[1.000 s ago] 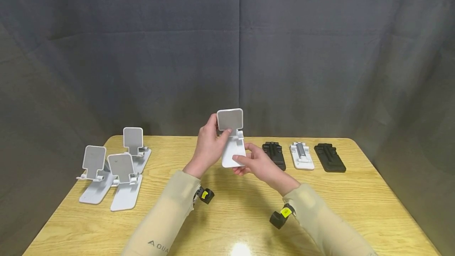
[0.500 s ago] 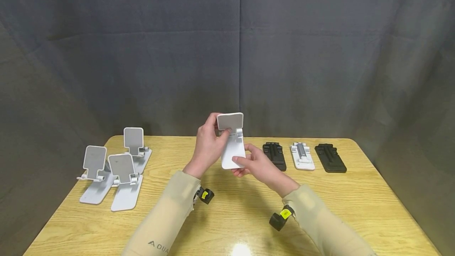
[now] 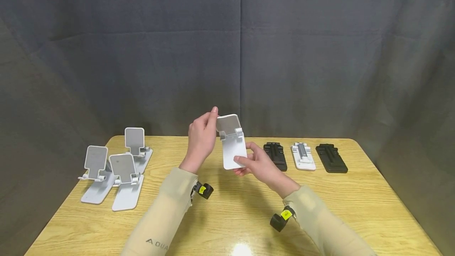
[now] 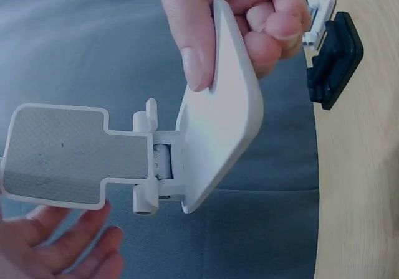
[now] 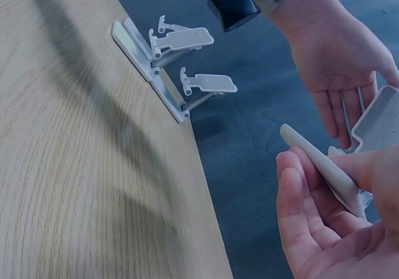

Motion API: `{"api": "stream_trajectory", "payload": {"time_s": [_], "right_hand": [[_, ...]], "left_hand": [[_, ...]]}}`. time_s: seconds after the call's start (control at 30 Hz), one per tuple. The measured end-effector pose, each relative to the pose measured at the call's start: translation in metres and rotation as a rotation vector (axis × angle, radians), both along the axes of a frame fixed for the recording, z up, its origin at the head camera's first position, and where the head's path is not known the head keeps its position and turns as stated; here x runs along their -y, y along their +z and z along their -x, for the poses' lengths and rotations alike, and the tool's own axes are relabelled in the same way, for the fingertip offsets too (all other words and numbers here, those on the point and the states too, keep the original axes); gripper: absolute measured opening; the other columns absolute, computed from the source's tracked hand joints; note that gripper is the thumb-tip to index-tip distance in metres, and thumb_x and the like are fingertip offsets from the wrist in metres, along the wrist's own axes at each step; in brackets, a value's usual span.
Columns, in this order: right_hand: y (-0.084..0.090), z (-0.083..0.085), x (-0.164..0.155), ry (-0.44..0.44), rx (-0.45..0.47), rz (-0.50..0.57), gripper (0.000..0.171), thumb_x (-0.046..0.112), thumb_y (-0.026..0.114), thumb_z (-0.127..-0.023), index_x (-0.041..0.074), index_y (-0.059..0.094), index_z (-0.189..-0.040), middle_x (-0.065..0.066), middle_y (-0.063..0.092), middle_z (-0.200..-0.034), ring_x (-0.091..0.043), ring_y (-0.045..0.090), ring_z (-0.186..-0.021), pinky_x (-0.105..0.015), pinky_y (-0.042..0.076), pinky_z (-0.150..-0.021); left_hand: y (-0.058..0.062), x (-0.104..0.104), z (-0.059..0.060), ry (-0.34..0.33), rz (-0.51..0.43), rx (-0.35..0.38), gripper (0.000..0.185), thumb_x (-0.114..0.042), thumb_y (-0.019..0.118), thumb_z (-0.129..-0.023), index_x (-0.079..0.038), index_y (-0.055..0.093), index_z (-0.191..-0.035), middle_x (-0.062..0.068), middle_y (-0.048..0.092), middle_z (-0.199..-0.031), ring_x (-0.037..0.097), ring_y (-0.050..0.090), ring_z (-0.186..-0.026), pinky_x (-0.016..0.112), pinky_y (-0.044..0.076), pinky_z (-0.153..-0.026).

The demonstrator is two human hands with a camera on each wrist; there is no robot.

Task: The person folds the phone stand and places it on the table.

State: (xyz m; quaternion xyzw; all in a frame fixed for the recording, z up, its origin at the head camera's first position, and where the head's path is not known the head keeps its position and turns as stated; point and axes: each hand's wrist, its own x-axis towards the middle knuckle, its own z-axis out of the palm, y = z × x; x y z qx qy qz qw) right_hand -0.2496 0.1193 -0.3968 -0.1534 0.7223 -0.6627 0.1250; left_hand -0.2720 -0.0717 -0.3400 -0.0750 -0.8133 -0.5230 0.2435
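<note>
A white folding phone stand (image 3: 232, 145) is held in mid-air at the centre of the head view, above the near-middle of the table (image 3: 227, 208) and clear of its surface. The right hand (image 3: 257, 163) pinches the stand's flat base plate by its lower edge, thumb on the upper face and curled fingers beneath, a grip that leaves the hinge end free to turn; the left-wrist view shows this plate as smooth, glossy white plastic with rounded corners. The left hand (image 3: 200, 139) stands just left of the stand with fingers straight and relaxed, gripping nothing, its fingertips beside or lightly against the edge of the cradle panel (image 4: 59, 154); actual contact cannot be told. That panel is a rounded rectangle faced with a matt grey, finely speckled pad, joined to the base through a short barrel hinge with two small white lips. At centre right of the head view three folded stands lie flat in a row: a black one (image 3: 275, 155), a white one (image 3: 303, 155) and another black one (image 3: 331, 158), their ridged undersides or arms uppermost. At lower left three white stands (image 3: 113, 169) stand opened in a close cluster, panels raised on metal stalks, as the right-wrist view confirms. The table is pale yellow wood-grain laminate with rounded corners; a dark grey cloth backdrop (image 3: 227, 50) hangs behind. Beige sleeves and small black wrist cameras with yellow tags are visible.
</note>
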Motion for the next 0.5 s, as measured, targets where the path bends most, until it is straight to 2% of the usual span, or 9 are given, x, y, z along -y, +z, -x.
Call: {"api": "stream_trajectory", "payload": {"time_s": [0.13, 0.2, 0.3, 0.5], "right_hand": [[-0.0004, -0.0004, 0.0006, -0.022, -0.014, -0.004, 0.043, 0.004, 0.062, -0.100, -0.008, 0.040, -0.134, -0.021, 0.071, -0.094, -0.024, 0.072, -0.076, -0.036, 0.059, -0.070], [-0.0008, -0.0003, 0.0007, -0.035, -0.027, -0.009, 0.043, 0.004, 0.062, -0.099, -0.008, 0.040, -0.134, -0.021, 0.071, -0.094, -0.025, 0.072, -0.075, -0.037, 0.059, -0.071], [-0.0017, -0.0003, 0.0012, -0.057, -0.044, -0.020, 0.043, 0.004, 0.062, -0.100, -0.010, 0.041, -0.134, -0.022, 0.072, -0.094, -0.026, 0.072, -0.074, -0.039, 0.059, -0.071], [-0.0025, 0.0005, 0.0030, -0.098, -0.051, -0.029, 0.041, 0.004, 0.062, -0.100, -0.009, 0.042, -0.133, -0.022, 0.072, -0.094, -0.025, 0.072, -0.073, -0.038, 0.059, -0.070]], "left_hand": [[0.0055, 0.0022, -0.0016, 0.001, 0.063, 0.182, 0.070, -0.061, 0.031, -0.105, -0.004, 0.068, -0.121, 0.011, 0.066, -0.097, 0.031, 0.060, -0.096, 0.045, 0.045, -0.084], [0.0075, 0.0031, -0.0020, -0.013, 0.117, 0.278, 0.080, -0.068, 0.025, -0.102, -0.003, 0.065, -0.127, 0.013, 0.066, -0.107, 0.034, 0.060, -0.104, 0.049, 0.045, -0.090], [0.0081, 0.0047, -0.0009, -0.045, 0.175, 0.380, 0.092, -0.075, 0.016, -0.098, -0.003, 0.066, -0.125, 0.016, 0.067, -0.111, 0.036, 0.060, -0.108, 0.052, 0.044, -0.093], [0.0072, 0.0081, 0.0014, -0.145, 0.168, 0.493, 0.103, -0.081, 0.010, -0.093, -0.003, 0.069, -0.123, 0.015, 0.070, -0.117, 0.033, 0.062, -0.112, 0.053, 0.043, -0.097]]}}
